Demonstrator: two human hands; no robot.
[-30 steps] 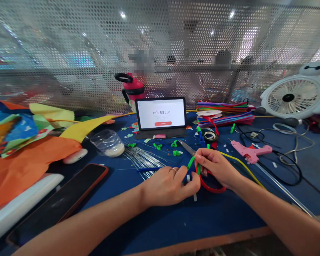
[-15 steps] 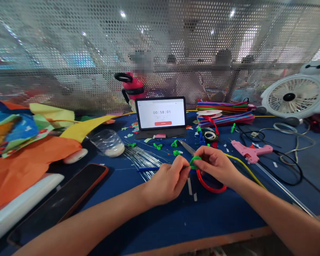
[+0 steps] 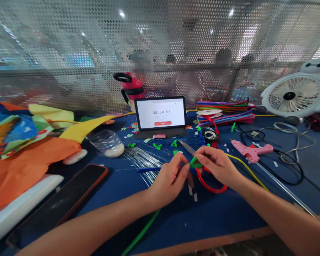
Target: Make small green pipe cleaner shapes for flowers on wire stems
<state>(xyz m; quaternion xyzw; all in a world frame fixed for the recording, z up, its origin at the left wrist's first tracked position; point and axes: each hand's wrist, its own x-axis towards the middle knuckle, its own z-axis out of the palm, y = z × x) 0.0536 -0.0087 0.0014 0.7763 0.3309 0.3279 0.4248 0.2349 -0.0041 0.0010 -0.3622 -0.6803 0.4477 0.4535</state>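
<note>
A green pipe cleaner (image 3: 194,163) is bent into a small loop between my two hands. My left hand (image 3: 169,183) pinches its left side, and a long green tail runs out below the left wrist toward the table's front edge. With thumb and forefinger, my right hand (image 3: 216,163) grips the loop's right side. Beneath the right hand lie red-handled scissors (image 3: 212,188), blades pointing away. Several small twisted green pieces (image 3: 157,146) rest beyond the hands. A fan of thin silvery wires (image 3: 142,160) and a blue stick (image 3: 149,170) lie just past my left hand.
A tablet (image 3: 161,113) showing a timer stands at the back, near a pink bottle (image 3: 132,87). Pipe cleaner bundles (image 3: 226,117), a pink glue gun (image 3: 252,150), cords and a white fan (image 3: 293,94) are on the right. A phone (image 3: 61,199) and coloured paper (image 3: 37,153) lie left.
The green loop has become flatter and narrower between my fingers. A green tail now shows below my left wrist. My left hand has turned slightly, with its fingers less curled.
</note>
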